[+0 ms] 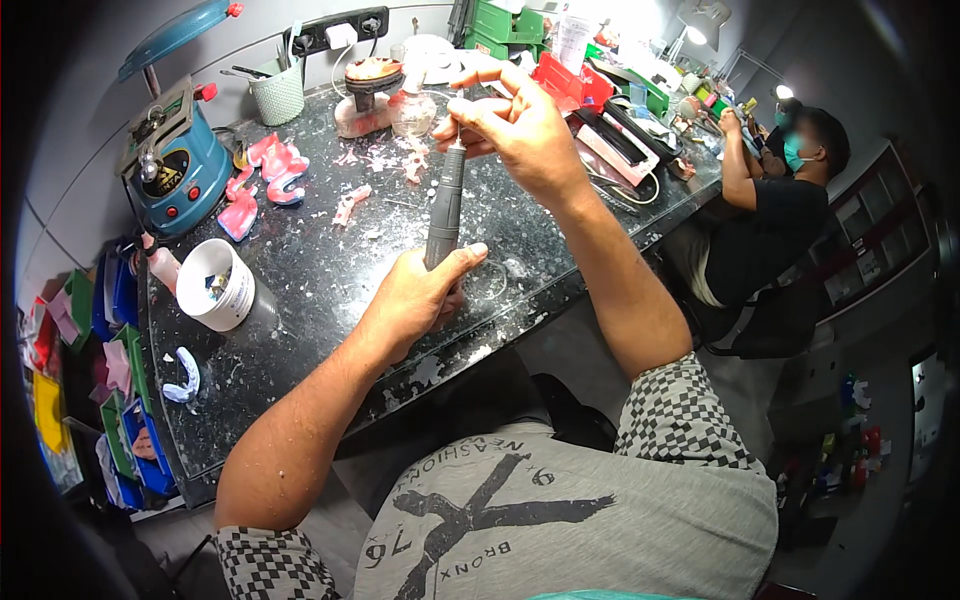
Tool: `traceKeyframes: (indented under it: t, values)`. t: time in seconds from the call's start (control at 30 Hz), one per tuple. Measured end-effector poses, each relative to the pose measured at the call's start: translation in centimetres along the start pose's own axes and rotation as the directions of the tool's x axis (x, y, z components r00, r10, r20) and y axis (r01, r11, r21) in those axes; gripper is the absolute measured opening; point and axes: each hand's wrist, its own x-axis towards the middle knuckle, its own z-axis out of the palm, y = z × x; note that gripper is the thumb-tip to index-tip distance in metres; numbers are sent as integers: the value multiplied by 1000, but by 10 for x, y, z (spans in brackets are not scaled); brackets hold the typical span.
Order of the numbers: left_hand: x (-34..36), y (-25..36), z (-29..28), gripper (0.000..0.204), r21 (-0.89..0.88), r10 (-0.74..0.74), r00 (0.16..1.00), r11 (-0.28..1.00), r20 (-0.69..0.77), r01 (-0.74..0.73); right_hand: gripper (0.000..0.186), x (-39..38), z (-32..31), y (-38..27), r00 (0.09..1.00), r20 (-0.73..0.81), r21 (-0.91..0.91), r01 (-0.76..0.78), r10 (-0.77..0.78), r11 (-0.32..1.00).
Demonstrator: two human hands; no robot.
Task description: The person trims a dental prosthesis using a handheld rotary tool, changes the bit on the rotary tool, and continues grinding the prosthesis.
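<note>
Dark grey colours the slim handpiece (446,205), its tip (459,136) seemingly metal.

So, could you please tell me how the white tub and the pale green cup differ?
The white tub has a smooth wall, while the pale green cup has a textured one. The tub holds small bits low inside; the cup holds slim tools rising past its rim. The tub stands nearer the person than the cup. Both are open-topped.

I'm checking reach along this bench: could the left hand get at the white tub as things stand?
Probably not without letting go: the left hand grips the dark handpiece, though nothing appears to block its way to the white tub.
</note>
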Motion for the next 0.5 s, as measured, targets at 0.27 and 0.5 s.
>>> traceKeyframes:
  t: [0.27,0.5]
  values:
    - [3,-3,-1,47,-51,-14,1000,999,2,14,32,-16,7,8,998,-57,-72,-36,32,997]
    - [-2,-5,-5,25,40,48,994,998,97,-52,46,-45,38,-2,948,107,-401,-235,300,885]
